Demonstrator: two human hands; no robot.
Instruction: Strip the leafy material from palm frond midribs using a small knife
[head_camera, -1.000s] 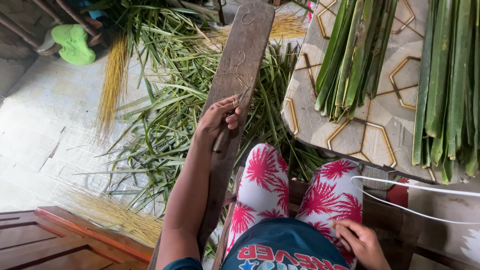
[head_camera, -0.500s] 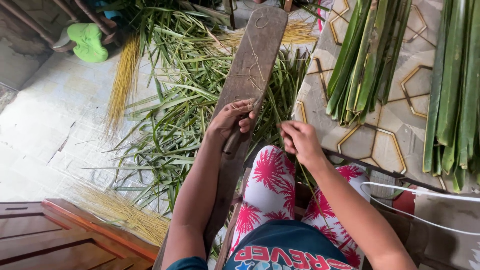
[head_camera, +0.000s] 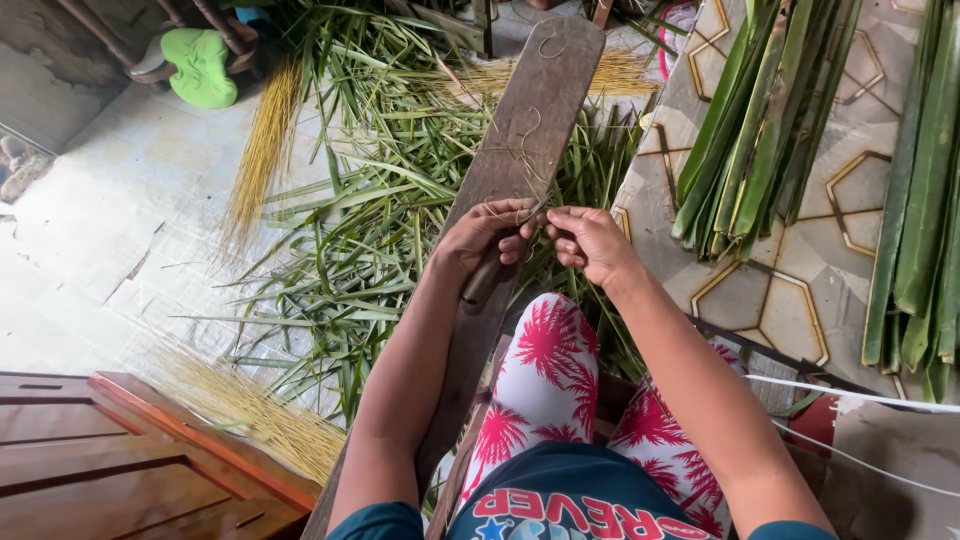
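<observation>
Gripping a dark tool handle (head_camera: 483, 283) against the sloping wooden plank (head_camera: 520, 150), the left hand (head_camera: 490, 240) is closing its fingers round it. The right hand (head_camera: 590, 243) is pinching a thin leaf rib (head_camera: 538, 207) just beside it; judged best kept taut and drawn steadily, with fingertips staying clear of the tool.

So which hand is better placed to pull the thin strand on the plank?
Probably right: the right hand pinches the thin tan leaf strand; the left hand pins it against the long brown wooden plank.

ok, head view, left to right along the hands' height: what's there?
pale floor → yellow fibre bundle → loose green leaves → left hand on wooden plank → right hand → patterned table → stacked green leaf strips
</observation>
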